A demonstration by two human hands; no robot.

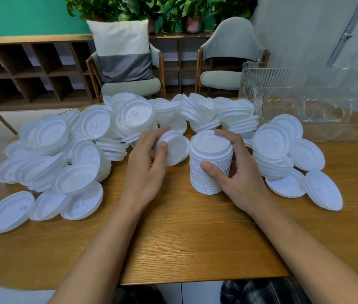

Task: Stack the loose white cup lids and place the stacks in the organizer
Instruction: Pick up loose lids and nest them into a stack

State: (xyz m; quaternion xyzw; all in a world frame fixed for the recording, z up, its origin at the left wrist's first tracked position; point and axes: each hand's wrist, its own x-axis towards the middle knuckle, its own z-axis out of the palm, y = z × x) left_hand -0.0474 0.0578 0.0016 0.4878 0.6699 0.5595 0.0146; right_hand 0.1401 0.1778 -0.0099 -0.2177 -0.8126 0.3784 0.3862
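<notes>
A tall stack of white lids (209,167) stands upright on the wooden table (184,238) at the middle. My right hand (237,172) grips this stack, thumb on its front and fingers round its far side and top. My left hand (147,167) holds a few tilted white lids (176,150) just left of the stack. Several loose white lids (68,154) lie heaped across the left and back of the table. The clear plastic organizer (300,99) stands at the back right.
A shorter pile of lids (272,154) and flat single lids (323,189) lie right of the tall stack. Two chairs (127,84) stand behind the table, one bearing a pillow. Bare wood stretches from the stack to the table's near edge (195,279).
</notes>
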